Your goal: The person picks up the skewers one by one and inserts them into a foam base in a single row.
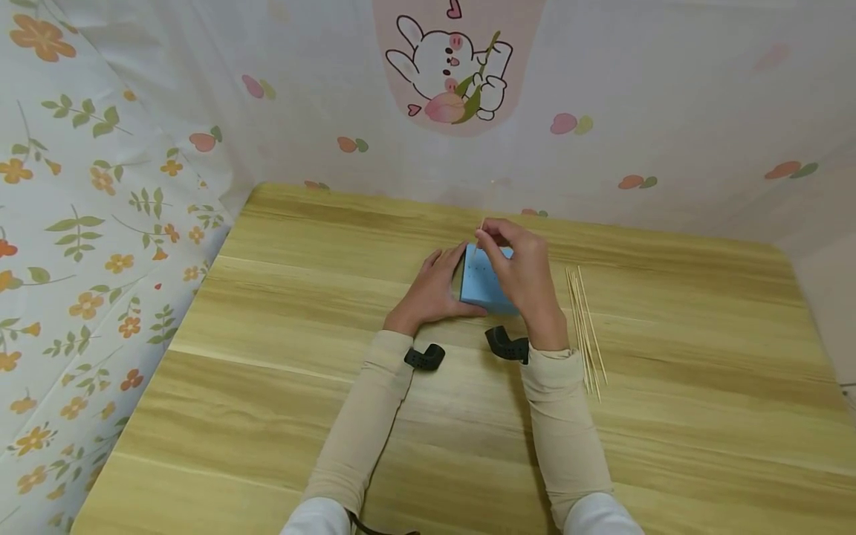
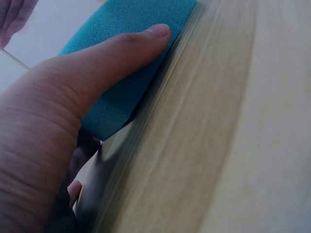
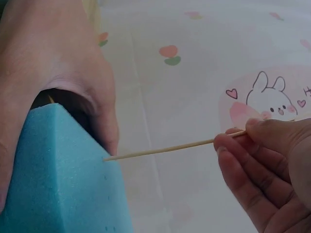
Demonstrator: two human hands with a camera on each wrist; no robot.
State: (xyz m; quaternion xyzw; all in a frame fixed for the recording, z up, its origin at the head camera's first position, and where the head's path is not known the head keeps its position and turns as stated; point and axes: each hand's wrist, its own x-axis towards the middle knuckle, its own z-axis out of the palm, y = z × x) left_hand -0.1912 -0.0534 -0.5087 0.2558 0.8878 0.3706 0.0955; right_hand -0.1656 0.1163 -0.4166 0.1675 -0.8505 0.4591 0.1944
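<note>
Blue foam block (image 1: 479, 286) is gripped by the left hand (image 1: 431, 290), thumb and fingers around its corner, seemingly for steadiness; a bamboo skewer (image 3: 165, 150) is pinched in the right hand (image 1: 524, 271), tip at the holed top; loose skewers (image 1: 585, 331) are laid rightward on the same wood-grain table (image 1: 267, 416), apparently for easy reach.

Left fingers (image 1: 451, 261) stand apart from their thumb (image 2: 124, 52); right fingers (image 3: 241, 184) pinch.

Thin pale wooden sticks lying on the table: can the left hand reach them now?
Probably not easily: the left hand holds the light-blue foam block, and the right hand and its beige sleeve stand between it and the sticks.
</note>
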